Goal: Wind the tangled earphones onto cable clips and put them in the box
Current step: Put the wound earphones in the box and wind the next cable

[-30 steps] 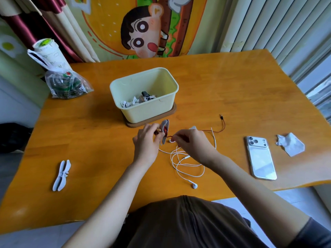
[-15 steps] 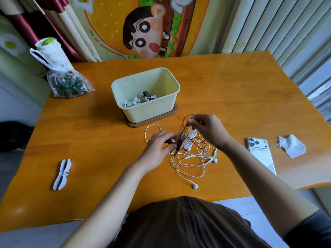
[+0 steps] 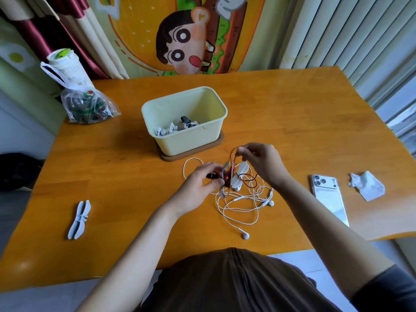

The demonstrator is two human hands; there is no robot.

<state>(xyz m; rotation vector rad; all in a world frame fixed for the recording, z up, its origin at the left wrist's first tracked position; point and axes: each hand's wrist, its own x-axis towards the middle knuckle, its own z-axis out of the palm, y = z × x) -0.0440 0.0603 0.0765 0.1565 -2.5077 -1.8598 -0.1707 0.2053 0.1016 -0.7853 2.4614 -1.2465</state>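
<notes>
My left hand (image 3: 198, 183) grips a grey cable clip (image 3: 225, 176) with red cable wound round its middle. My right hand (image 3: 262, 161) pinches a loop of the dark red earphone cable (image 3: 247, 179) just above the clip. A tangle of white earphones (image 3: 243, 206) lies on the table under both hands, with a white clip (image 3: 239, 174) among it. The pale yellow box (image 3: 191, 140) stands behind on a brown coaster and holds several wound earphones (image 3: 173, 128). A spare white clip (image 3: 80, 219) lies at the left.
A white phone (image 3: 329, 197) and a crumpled tissue (image 3: 367, 185) lie at the right. A plastic bag (image 3: 86, 106) with a paper cup (image 3: 65, 66) sits at the back left. The wooden table (image 3: 292, 122) ends at a curtain behind.
My right hand has drawn the red cable up and to the right, off the table, looping it over the clip. My left hand shifted right with the clip.
</notes>
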